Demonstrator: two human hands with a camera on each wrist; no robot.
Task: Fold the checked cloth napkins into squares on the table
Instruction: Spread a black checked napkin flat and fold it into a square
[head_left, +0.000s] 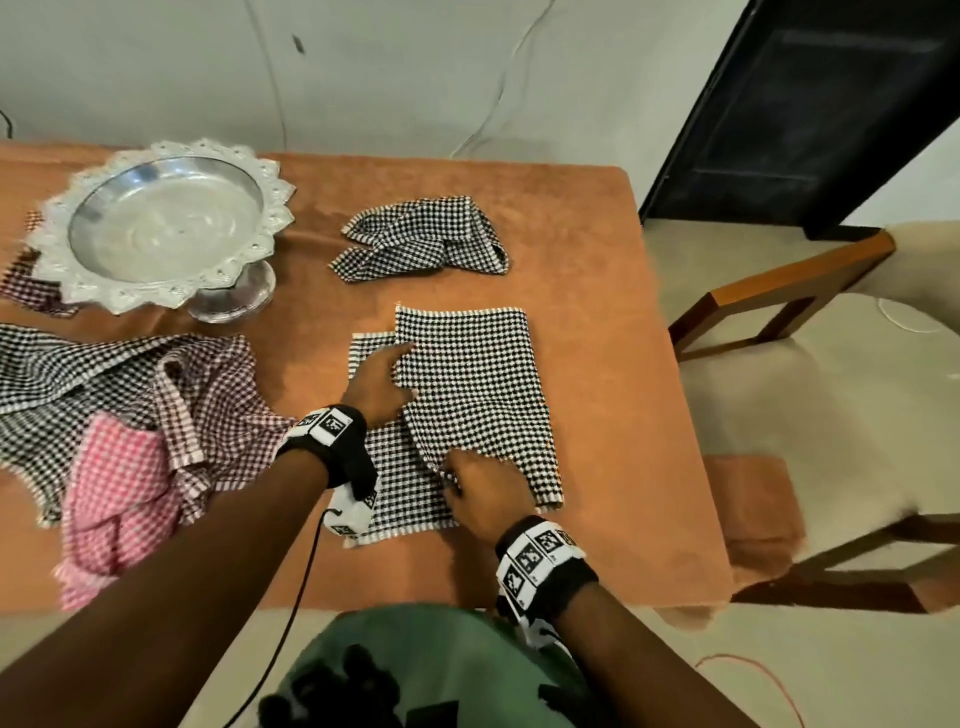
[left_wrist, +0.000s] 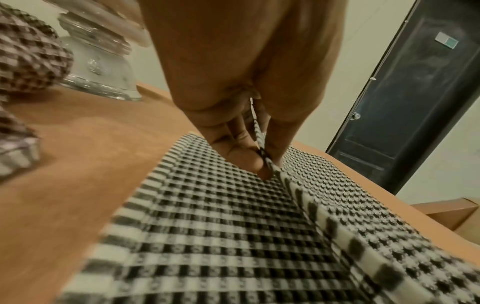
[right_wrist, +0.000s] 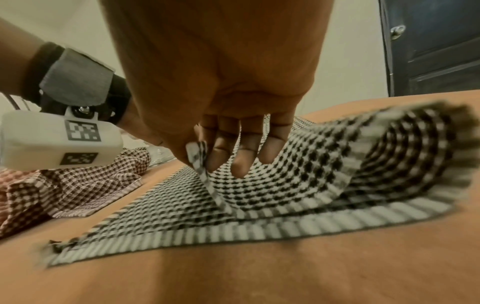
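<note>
The napkin (head_left: 467, 384) being worked on, black-and-white checked, lies near the middle of the table (head_left: 613, 291), just in front of the person, with its right half turned over toward the left so that a strip of the lower layer shows along the left and near edges. The left hand (head_left: 376, 382) pinches the far end of the folded-over hem, thumb and fingers (left_wrist: 241, 156) clamped on the striped edge, as the left wrist view shows plainly. The right hand (head_left: 485, 493) grips the near corner of the same flap, thumb pressed against curled fingers (right_wrist: 240, 162) with the hem between them, and the flap arches up loosely behind it. The cloth looks light, thin and quite limp: it sags and curls wherever it is not held, so it should be carried by two corners of one edge at once, kept lightly taut between the hands. The woven check looks grippy rather than slippery, and the table's orange cover probably drags on the lower layer and helps it stay put. The hem is the firmest place to pinch. Nothing here is fragile. A crumpled black napkin (head_left: 423, 239) waits farther back, a heap (head_left: 130, 415) of unfolded red, pink and black ones lies to the left, beside a silver bowl (head_left: 161, 223)
</note>
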